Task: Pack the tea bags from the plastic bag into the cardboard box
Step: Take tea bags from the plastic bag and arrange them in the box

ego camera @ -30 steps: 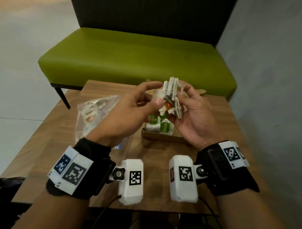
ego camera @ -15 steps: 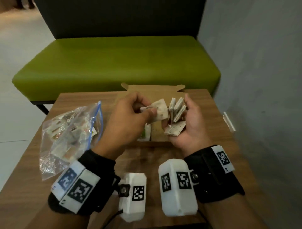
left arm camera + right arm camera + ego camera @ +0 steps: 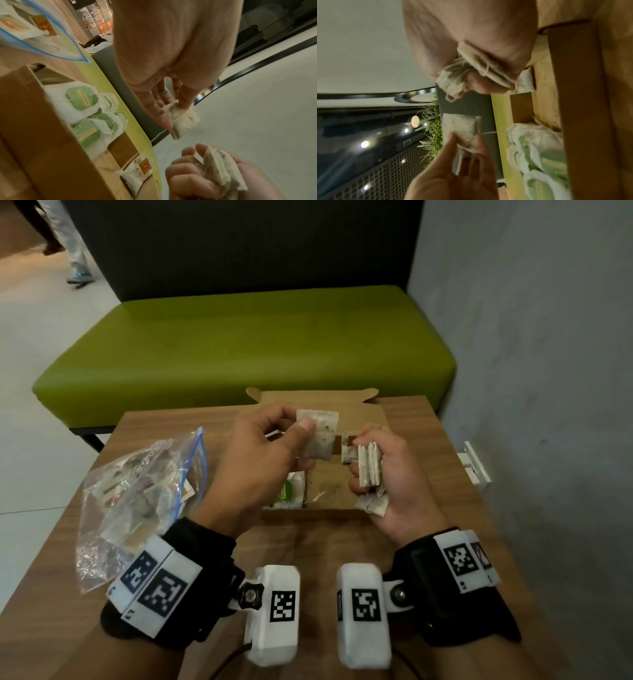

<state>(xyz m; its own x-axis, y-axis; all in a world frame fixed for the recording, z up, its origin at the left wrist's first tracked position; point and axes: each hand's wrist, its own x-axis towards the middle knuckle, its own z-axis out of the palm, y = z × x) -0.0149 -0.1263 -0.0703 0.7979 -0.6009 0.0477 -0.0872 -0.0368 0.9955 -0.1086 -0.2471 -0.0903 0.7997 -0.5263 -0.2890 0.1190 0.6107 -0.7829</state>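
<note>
Your left hand (image 3: 260,453) pinches one bag (image 3: 320,436), right hand (image 3: 394,474) clutches a stack (image 3: 370,465); slot it upright at the box's (image 3: 335,491) left edge.

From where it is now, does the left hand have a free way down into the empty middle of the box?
Probably yes. The left hand pinches one tea bag above the cardboard box, whose lid is open; nothing lies between them.

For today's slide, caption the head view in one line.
Left hand pinches one tea bag above the cardboard box; right hand grips a stack.
</note>
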